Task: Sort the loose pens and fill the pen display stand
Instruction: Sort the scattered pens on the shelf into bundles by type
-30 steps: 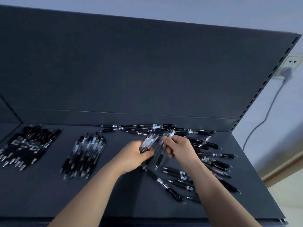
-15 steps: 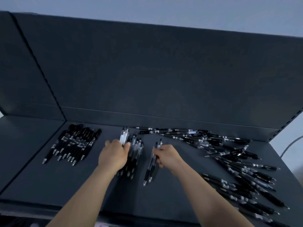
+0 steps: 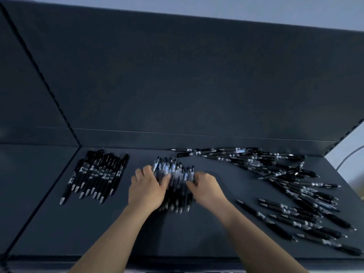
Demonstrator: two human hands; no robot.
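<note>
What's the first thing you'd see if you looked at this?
Two hands, the left hand and right hand, touch a bunch of pens mid-shelf. A big messy heap of black pens sprawls to the right, and a tidy pile lies to the left.

A dark shelf (image 3: 216, 233) carries three lots of pens. At the far left lies a neat row of black pens (image 3: 98, 172). In the middle, a pile of clear pens (image 3: 173, 168) sits between the left hand (image 3: 146, 191), laid on its left side, and the right hand (image 3: 206, 189), touching its right edge; blur hides whether its fingers pinch any. Loose pens (image 3: 285, 208) lie scattered to the right.
</note>
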